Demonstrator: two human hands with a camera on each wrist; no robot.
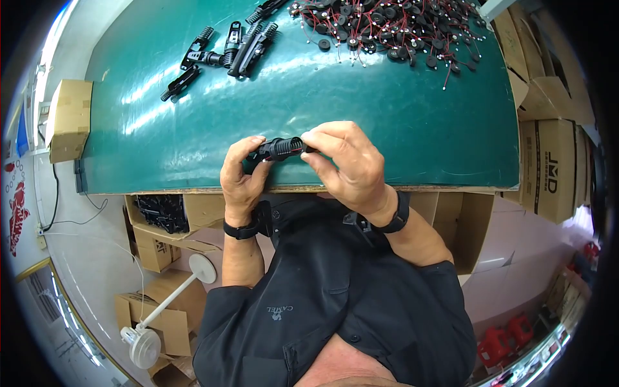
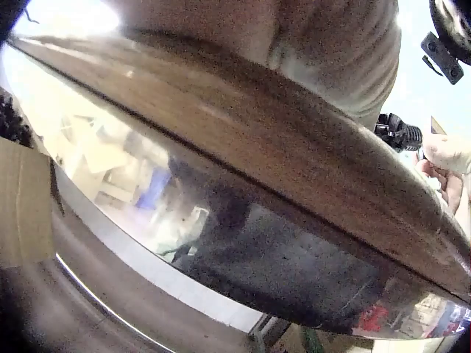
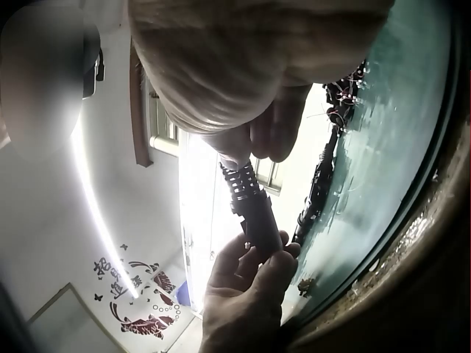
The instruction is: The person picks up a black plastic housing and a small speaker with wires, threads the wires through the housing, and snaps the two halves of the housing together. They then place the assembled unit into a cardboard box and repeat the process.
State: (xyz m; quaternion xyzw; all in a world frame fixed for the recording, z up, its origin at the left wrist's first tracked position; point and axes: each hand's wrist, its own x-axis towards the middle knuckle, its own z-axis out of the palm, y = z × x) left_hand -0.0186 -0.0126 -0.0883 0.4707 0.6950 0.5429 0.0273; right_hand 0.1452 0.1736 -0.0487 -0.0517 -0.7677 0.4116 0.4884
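Note:
A black plastic housing with a ribbed, spring-like end [image 1: 282,148] is held over the near edge of the green table. My left hand [image 1: 242,173] grips its smooth end between thumb and fingers. At the ribbed end, my right hand [image 1: 351,164] pinches a small black part, with a bit of red wire showing beside it; the fingertips mostly hide this part. In the right wrist view the housing [image 3: 259,220] stands tilted, left fingers around its lower body and right fingertips at the ribbed top. The left wrist view catches only the ribbed housing [image 2: 401,134] at the right.
Several similar black housings [image 1: 242,51] lie at the back left of the green table [image 1: 387,103]. A heap of small round black parts with red wires [image 1: 393,29] covers the back right. Below the table edge is an open carton of black pieces [image 1: 161,213]; cartons [image 1: 551,168] stand at right.

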